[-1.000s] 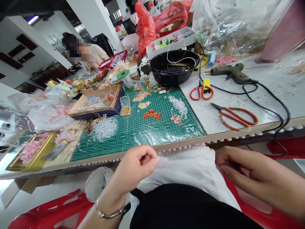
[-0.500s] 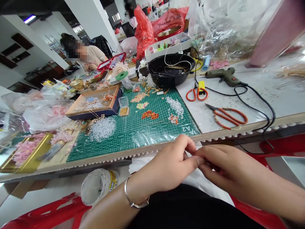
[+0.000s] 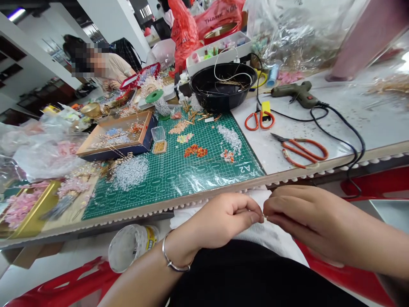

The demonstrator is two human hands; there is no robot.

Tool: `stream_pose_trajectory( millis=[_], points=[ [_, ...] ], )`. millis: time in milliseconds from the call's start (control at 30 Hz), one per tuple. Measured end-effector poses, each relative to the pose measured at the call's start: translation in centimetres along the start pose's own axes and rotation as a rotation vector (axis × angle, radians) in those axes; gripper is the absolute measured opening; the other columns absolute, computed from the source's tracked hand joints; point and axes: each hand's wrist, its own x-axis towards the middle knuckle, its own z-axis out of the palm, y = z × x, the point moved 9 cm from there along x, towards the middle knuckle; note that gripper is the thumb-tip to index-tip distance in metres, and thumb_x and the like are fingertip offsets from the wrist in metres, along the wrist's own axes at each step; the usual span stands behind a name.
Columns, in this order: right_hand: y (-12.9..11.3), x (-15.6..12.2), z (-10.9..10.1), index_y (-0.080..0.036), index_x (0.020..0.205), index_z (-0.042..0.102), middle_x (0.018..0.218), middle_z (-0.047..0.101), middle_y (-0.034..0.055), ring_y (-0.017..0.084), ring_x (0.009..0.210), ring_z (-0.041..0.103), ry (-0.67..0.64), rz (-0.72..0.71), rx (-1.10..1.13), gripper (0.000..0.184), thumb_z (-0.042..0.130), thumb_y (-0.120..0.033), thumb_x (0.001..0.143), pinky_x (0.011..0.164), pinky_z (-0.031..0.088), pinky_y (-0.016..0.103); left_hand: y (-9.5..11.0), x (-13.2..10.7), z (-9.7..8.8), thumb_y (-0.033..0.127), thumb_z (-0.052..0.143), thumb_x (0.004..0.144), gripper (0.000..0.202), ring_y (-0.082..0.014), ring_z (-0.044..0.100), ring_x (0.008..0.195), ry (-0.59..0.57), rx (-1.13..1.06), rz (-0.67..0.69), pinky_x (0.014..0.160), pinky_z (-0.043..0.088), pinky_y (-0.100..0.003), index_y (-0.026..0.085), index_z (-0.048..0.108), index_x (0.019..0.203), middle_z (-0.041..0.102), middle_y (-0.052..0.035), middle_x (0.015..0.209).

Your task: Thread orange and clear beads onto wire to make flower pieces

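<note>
My left hand [image 3: 231, 215], with a silver bangle at its wrist, is closed in a pinch just off the table's front edge. Facing it, my right hand [image 3: 300, 217] pinches too, its fingertips almost touching the left ones. Between them a tiny gold-coloured bit [image 3: 264, 216] shows, too small to name. Under the hands lies a white cloth [image 3: 252, 232] over my lap. Beyond them on the green cutting mat [image 3: 166, 183] are orange beads [image 3: 195, 151], clear beads [image 3: 130, 172] and a small box of gold beads [image 3: 159, 147].
Red-handled pliers [image 3: 303, 151], scissors [image 3: 259, 119] and a glue gun [image 3: 295, 93] with a looping cable lie on the right. A black bowl [image 3: 220, 100] stands behind the mat, a shallow box [image 3: 118, 136] at left. A white bucket [image 3: 129, 247] is below. Another person [image 3: 111, 68] sits across.
My fingertips have drawn slightly apart, and the tiny gold-coloured bit now shows between them. My left hand has turned a little. The whole view has shifted slightly.
</note>
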Motion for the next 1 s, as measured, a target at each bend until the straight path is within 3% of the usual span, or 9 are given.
stream_pose_trajectory(
  millis=[67,167,300,433,567,767,867,933,1000],
  points=[
    [1.8,0.0,-0.7,-0.025,0.108,0.063,0.091,0.071,0.0028,0.018,0.08,0.066,0.096,0.108,0.126,0.012,0.054,-0.025,0.1,0.071,0.049,0.029,-0.1,0.2,-0.7,0.025,0.064,0.089,0.011,-0.0068,0.042,0.057,0.073,-0.251,-0.002,0.053,0.031,-0.019,0.015,0.066,0.084,0.054,0.0022,0.067],
    [5.0,-0.3,0.5,-0.027,0.128,0.057,0.103,0.072,0.0055,0.022,0.094,0.068,0.196,0.39,0.451,0.038,0.066,-0.042,0.093,0.081,0.055,0.034,-0.1,0.6,-2.4,0.025,0.064,0.088,0.01,-0.0049,0.015,0.045,0.228,-0.686,0.005,0.043,0.012,-0.018,0.017,0.06,0.084,0.028,0.0103,0.052],
    [4.4,0.3,6.3,-0.021,0.105,0.068,0.094,0.073,0.0067,0.022,0.09,0.067,-0.039,0.608,0.904,0.034,0.064,-0.053,0.092,0.083,0.055,0.036,0.6,1.3,-4.0,0.019,0.06,0.09,0.005,-0.0052,0.01,0.046,0.348,-0.952,0.09,0.04,0.01,-0.017,0.016,0.059,0.086,0.022,0.0114,0.051],
    [1.5,1.4,9.2,-0.017,0.096,0.066,0.093,0.076,0.0094,0.021,0.084,0.072,-0.22,0.592,1.102,0.036,0.057,-0.052,0.094,0.079,0.058,0.037,0.7,1.7,-4.6,0.017,0.06,0.091,0.005,-0.0048,0.011,0.046,0.385,-1.016,0.154,0.039,0.011,-0.017,0.015,0.061,0.086,0.022,0.011,0.052],
    [0.9,2.2,9.4,-0.018,0.092,0.063,0.088,0.075,0.0074,0.02,0.083,0.07,-0.217,0.577,1.064,0.031,0.057,-0.049,0.092,0.078,0.057,0.035,0.4,1.9,-4.2,0.018,0.061,0.091,0.007,-0.0041,0.013,0.045,0.362,-1.047,0.154,0.039,0.013,-0.016,0.015,0.061,0.085,0.022,0.011,0.053],
    [1.7,2.0,8.3,-0.022,0.091,0.065,0.082,0.066,0.0021,0.019,0.077,0.059,-0.115,0.534,0.719,0.023,0.052,-0.04,0.096,0.071,0.046,0.032,0.4,1.6,-4.6,0.017,0.061,0.091,0.005,-0.002,0.024,0.042,0.348,-1.038,0.147,0.038,0.018,-0.013,0.014,0.061,0.087,0.031,0.0104,0.053],
    [2.8,0.8,7.0,-0.023,0.095,0.066,0.088,0.069,0.0042,0.021,0.082,0.061,-0.048,0.524,0.548,0.022,0.049,-0.038,0.098,0.076,0.044,0.035,0.5,0.9,-6.3,0.019,0.06,0.091,0.006,-0.0033,0.046,0.048,0.409,-0.855,0.183,0.045,0.037,-0.014,0.014,0.061,0.087,0.052,0.005,0.06],
    [3.5,-0.2,6.0,-0.024,0.098,0.067,0.088,0.071,0.004,0.021,0.08,0.063,-0.032,0.528,0.429,0.025,0.047,-0.039,0.099,0.073,0.046,0.034,0.4,0.4,-7.5,0.022,0.062,0.091,0.007,-0.0095,0.064,0.063,0.46,-0.682,0.2,0.059,0.051,-0.02,0.015,0.061,0.089,0.067,-0.0016,0.075],
    [4.2,-1.6,5.2,-0.027,0.099,0.069,0.092,0.074,0.003,0.021,0.083,0.067,-0.04,0.54,0.365,0.029,0.045,-0.043,0.101,0.074,0.05,0.032,0.2,0.0,-8.3,0.026,0.062,0.091,0.009,-0.0123,0.067,0.068,0.469,-0.518,0.176,0.061,0.05,-0.023,0.017,0.06,0.091,0.071,-0.0041,0.086]
  ],
)
